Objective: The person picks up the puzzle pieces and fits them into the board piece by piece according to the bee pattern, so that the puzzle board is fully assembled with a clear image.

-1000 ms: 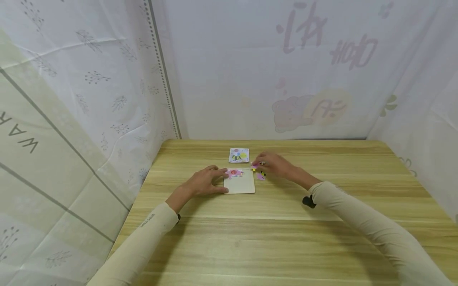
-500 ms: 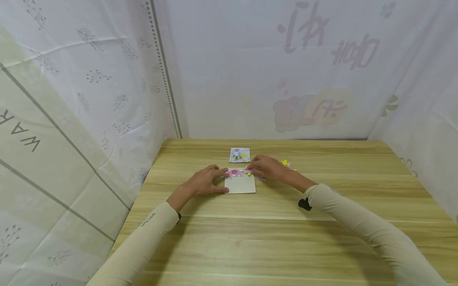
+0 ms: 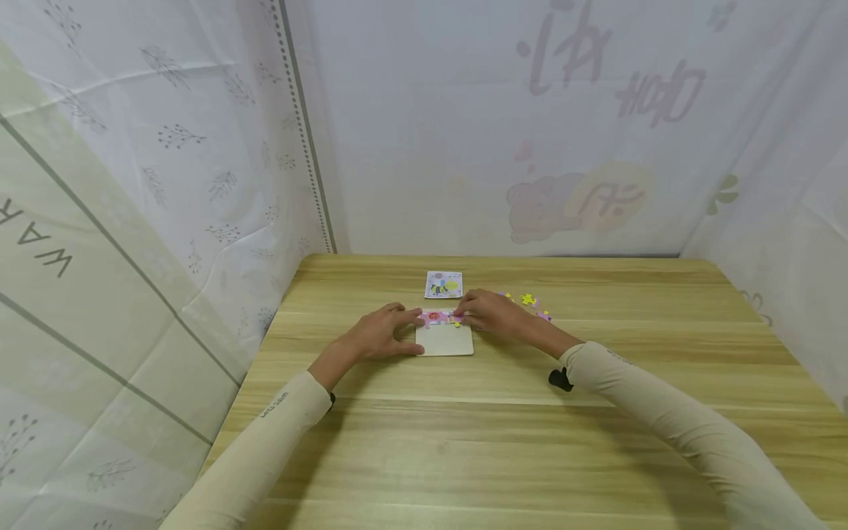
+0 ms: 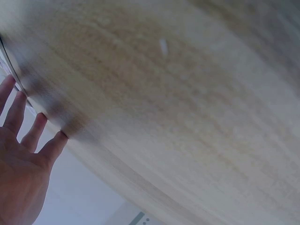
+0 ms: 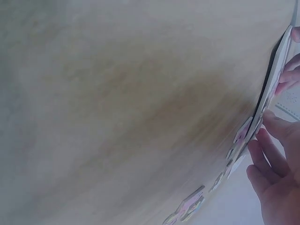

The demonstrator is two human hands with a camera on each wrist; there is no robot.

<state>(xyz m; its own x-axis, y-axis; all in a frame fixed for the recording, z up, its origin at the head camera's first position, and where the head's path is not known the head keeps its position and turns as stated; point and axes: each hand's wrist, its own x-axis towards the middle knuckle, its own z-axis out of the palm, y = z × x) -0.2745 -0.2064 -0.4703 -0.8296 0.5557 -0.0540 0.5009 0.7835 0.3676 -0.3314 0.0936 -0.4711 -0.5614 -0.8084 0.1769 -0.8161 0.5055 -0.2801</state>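
A small cream puzzle board [image 3: 445, 342] lies on the table, with pink puzzle pieces [image 3: 433, 316] along its far edge. My left hand [image 3: 379, 333] rests at the board's left side, thumb near the front corner and fingers spread toward the far-left pieces. In the left wrist view the fingers of this left hand [image 4: 28, 140] look nearly straight. Over the far right corner, my right hand [image 3: 495, 311] pinches a pink and yellow puzzle piece [image 3: 456, 322] against the board. Its thumb and fingers, also in the right wrist view, partly hide that piece.
Just behind the board lies a square picture card [image 3: 444, 285] with a bee on it. Several loose pieces [image 3: 528, 299] lie to the right, partly behind my right hand. A patterned curtain [image 3: 424, 147] hangs behind the wooden table [image 3: 411, 434].
My right hand has moved left with the puzzle piece, from beside the board onto its far right corner. Loose pieces at the right have come into view. My left hand has stayed in place.
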